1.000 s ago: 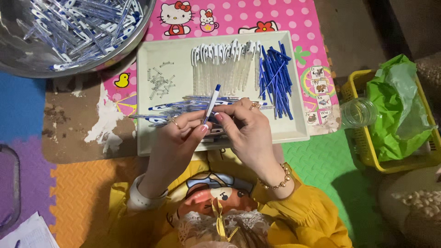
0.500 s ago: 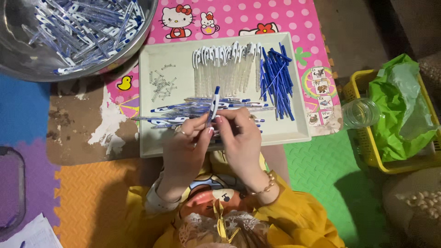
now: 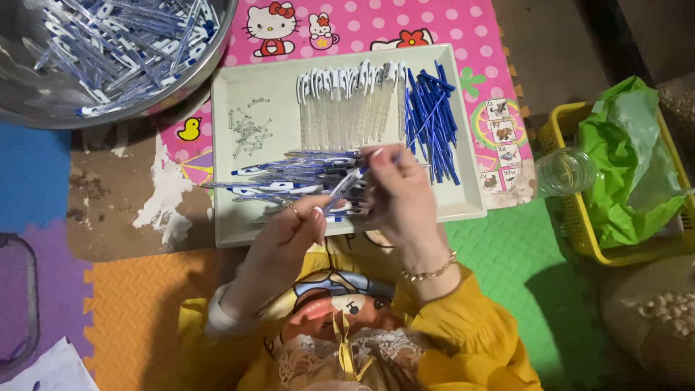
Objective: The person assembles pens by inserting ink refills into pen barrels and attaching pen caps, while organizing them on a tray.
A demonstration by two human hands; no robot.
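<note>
Both hands, left hand point(image 3: 293, 224) and right hand point(image 3: 402, 192), pinch one pen point(image 3: 346, 187) between them, angled for assembly just above the tray point(image 3: 275, 94).

The floor is covered by interlocking foam mat tiles. The pink dotted tile point(image 3: 463, 22), printed with cartoon figures, is taken as landmark. Left of it and lower, a blue tile point(image 3: 32, 174) is seen; below that, a purple tile point(image 3: 51, 253) and an orange tile point(image 3: 123, 304). A bare brown patch point(image 3: 108, 210) with white smears is exposed between the blue and pink tiles. Right of the landmark and lower, a green tile point(image 3: 521, 268) is laid. Beyond the landmark's right edge, dark bare floor point(image 3: 557, 51) lies in shadow. Lighting is dim and uneven.
</note>
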